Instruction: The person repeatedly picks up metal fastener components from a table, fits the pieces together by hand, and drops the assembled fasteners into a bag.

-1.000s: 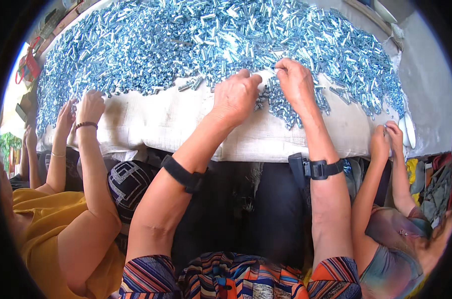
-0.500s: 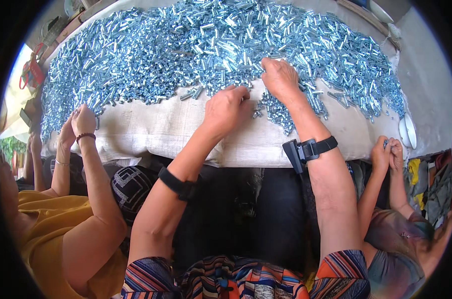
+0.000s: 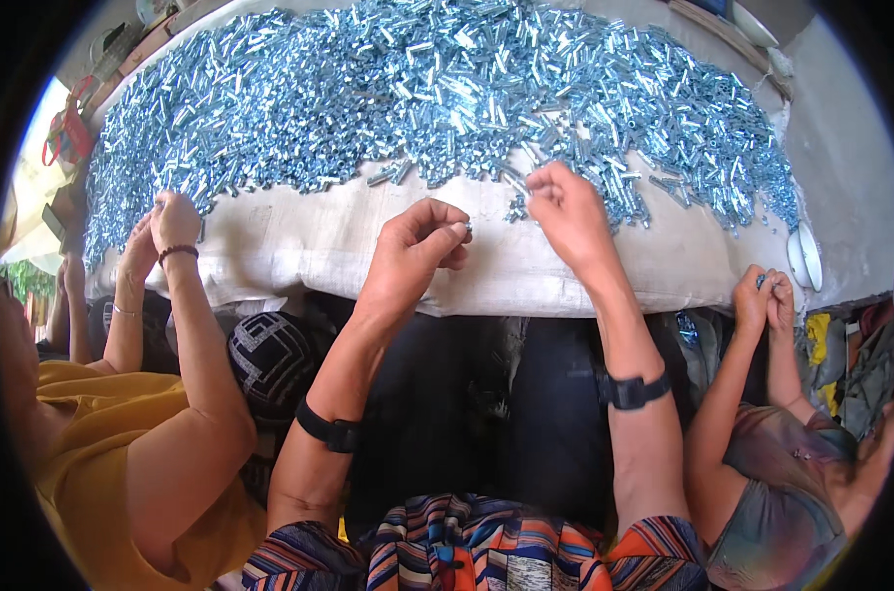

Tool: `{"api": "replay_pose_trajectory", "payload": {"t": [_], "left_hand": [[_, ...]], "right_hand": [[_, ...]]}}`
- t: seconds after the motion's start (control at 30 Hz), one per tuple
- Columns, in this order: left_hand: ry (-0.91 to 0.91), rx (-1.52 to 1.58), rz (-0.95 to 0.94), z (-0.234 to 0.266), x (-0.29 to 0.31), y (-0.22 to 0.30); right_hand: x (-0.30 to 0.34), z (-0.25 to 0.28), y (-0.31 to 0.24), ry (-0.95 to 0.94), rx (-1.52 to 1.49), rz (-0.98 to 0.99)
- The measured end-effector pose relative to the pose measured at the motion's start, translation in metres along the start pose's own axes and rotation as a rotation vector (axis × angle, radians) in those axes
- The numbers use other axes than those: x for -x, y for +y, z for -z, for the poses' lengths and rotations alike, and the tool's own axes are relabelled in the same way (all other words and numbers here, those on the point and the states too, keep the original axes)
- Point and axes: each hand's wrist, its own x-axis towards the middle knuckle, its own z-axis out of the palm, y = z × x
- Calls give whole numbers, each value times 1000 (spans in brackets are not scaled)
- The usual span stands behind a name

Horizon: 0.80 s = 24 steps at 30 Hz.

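My left hand [image 3: 417,251] is closed above the pale cloth [image 3: 309,236], short of the pile's near edge. Between its thumb and forefinger shows the end of a small shiny metal piece [image 3: 468,228], mostly hidden by the fingers. My right hand [image 3: 570,217] is closed in a pinch at the near edge of the pile [image 3: 427,79] of blue-silver metal tubes and short sleeves. A slim metal tube [image 3: 514,180] shows right beside its fingertips. Whether the fingers hold that tube, I cannot tell.
A person in a mustard top works on my left, hands [image 3: 171,227] together at the pile. On the right another person's hands [image 3: 767,295] pinch a small piece. White bowls [image 3: 809,254] stand at the right edge of the table. A wooden strip [image 3: 728,34] borders the far right.
Both hands have drawn back from the pile toward me. The left has turned, showing the small metal piece at its fingertips. The right has left the spot deeper in the pile.
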Motion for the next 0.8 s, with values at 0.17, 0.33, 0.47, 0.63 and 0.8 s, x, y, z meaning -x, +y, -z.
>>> {"api": "replay_pose_trajectory", "payload": {"t": [0.17,0.33,0.47,0.63,0.8], "left_hand": [[-67,238,18,-11,20,2],[-131,249,58,-18,36,-3],[-132,246,57,-20,44,-6],[-139,297,79,-23,52,-7],[-166,327,79,-30,60,-4]], "right_hand": [[65,-4,-25,-232,-664,-141],[89,-8,-30,-312,-666,-98],[98,-2,-28,-336,-865,-252],[109,-2,-19,-112,-1152,-351],[115,-8,-27,-79,-1288,-336]]}}
